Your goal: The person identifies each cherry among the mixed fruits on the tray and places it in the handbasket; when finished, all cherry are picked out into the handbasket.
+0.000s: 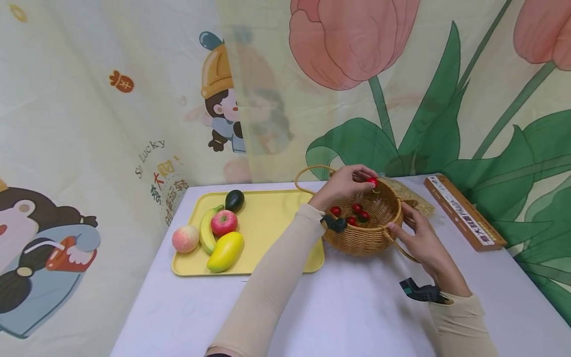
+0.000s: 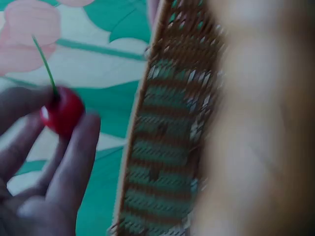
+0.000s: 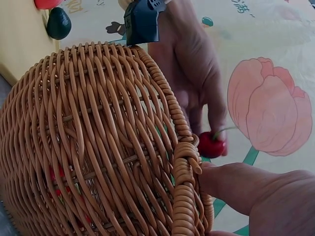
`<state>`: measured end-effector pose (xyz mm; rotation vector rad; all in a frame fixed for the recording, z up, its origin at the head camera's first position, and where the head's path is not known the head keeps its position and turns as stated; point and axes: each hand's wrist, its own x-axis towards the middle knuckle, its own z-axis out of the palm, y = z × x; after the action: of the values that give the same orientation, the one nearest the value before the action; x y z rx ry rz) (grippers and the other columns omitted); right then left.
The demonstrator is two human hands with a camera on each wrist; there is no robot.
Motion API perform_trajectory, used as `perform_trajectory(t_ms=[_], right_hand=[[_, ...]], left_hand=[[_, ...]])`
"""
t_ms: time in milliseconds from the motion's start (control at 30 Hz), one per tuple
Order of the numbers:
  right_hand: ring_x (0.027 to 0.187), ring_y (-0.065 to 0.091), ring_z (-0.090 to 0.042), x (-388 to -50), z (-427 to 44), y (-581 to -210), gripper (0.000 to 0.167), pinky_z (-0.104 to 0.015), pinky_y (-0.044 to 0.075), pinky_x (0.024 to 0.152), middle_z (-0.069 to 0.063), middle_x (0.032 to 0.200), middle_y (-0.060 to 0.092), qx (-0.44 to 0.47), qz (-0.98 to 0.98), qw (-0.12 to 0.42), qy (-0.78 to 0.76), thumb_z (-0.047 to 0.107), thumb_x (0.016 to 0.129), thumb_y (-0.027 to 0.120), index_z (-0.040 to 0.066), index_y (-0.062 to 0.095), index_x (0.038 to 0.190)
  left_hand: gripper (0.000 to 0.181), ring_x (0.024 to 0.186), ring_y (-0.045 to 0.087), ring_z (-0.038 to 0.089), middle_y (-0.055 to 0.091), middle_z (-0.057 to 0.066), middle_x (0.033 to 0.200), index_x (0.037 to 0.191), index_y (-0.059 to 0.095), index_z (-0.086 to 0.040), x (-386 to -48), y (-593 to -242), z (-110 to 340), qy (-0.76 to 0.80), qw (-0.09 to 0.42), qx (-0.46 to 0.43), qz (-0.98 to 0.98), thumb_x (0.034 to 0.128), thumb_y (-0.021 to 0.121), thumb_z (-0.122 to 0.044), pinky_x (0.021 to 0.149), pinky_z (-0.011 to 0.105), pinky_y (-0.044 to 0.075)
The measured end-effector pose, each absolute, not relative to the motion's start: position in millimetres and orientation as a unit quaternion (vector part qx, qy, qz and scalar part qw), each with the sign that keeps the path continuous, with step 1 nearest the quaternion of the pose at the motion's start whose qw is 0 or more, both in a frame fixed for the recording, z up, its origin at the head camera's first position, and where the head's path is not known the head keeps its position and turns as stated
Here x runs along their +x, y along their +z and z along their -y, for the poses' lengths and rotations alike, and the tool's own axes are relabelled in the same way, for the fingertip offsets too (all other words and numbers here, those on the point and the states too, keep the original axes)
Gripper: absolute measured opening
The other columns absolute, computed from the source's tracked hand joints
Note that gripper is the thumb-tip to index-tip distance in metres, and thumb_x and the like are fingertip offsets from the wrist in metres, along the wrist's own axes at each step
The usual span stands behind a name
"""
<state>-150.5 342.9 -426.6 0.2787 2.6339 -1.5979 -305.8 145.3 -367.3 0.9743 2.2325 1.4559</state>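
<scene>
In the head view my left hand is over the wicker basket, pinching a red cherry. The left wrist view shows that cherry with its green stem between thumb and fingertips. Several more cherries lie inside the basket. My right hand grips the basket's right side by the rim, near the handle's base. Seen from the right wrist, the thumb presses on the wrapped rim. The basket appears tilted toward me.
Left of the basket lies a yellow tray bearing a banana, an apple, a mango, an avocado and a peach. A brown pasta box and a clear bag sit at the back right.
</scene>
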Motion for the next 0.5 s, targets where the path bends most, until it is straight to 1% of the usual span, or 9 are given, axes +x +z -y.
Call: perform_trajectory(t_ms=[100,233,333,400,500], right_hand=[[0.161,0.007,-0.059,-151.2,-340.8,-427.1,0.094,-0.078,0.031,0.117,-0.029,0.177,0.0,0.088,-0.851,0.023,-0.517,0.048,0.108,0.058,0.014,0.0,0.173],[0.161,0.009,-0.059,-151.2,-338.2,-426.9,0.093,-0.078,0.032,0.117,-0.03,0.177,-0.002,0.101,-0.85,0.02,-0.516,0.046,0.108,0.058,0.014,0.0,0.173],[0.161,0.009,-0.059,-151.2,-336.2,-426.4,0.092,-0.077,0.033,0.117,-0.03,0.176,-0.004,0.108,-0.849,0.02,-0.517,0.045,0.109,0.059,0.013,0.0,0.173],[0.161,0.008,-0.06,-150.9,-336.0,-425.9,0.094,-0.077,0.033,0.117,-0.031,0.176,-0.004,0.106,-0.849,0.017,-0.517,0.047,0.108,0.059,0.012,0.0,0.173],[0.161,0.008,-0.06,-151.1,-336.1,-426.6,0.095,-0.077,0.032,0.117,-0.031,0.176,-0.004,0.104,-0.848,0.017,-0.519,0.049,0.108,0.058,0.011,0.0,0.173]], left_hand=[[0.027,0.114,0.068,0.016,0.075,0.006,0.125,0.128,0.074,-0.013,-317.0,-368.7,-148.9,0.48,0.155,0.351,-0.789,0.103,0.072,-0.022,0.087,0.021,0.056],[0.028,0.114,0.07,0.018,0.075,0.009,0.127,0.129,0.072,-0.01,-324.0,-358.7,-150.3,0.446,0.172,0.37,-0.797,0.1036,0.071,-0.021,0.092,0.027,0.06],[0.028,0.116,0.069,0.019,0.074,0.009,0.129,0.13,0.072,-0.01,-322.1,-346.4,-150.2,0.429,0.186,0.38,-0.798,0.1036,0.071,-0.021,0.094,0.029,0.06],[0.028,0.118,0.069,0.018,0.074,0.008,0.13,0.13,0.072,-0.011,-319.9,-341.2,-152.3,0.412,0.192,0.391,-0.8,0.1038,0.071,-0.021,0.092,0.025,0.059],[0.027,0.118,0.069,0.014,0.074,0.005,0.13,0.129,0.073,-0.013,-318.8,-339.3,-159.8,0.382,0.201,0.398,-0.809,0.1038,0.071,-0.022,0.089,0.021,0.057]])
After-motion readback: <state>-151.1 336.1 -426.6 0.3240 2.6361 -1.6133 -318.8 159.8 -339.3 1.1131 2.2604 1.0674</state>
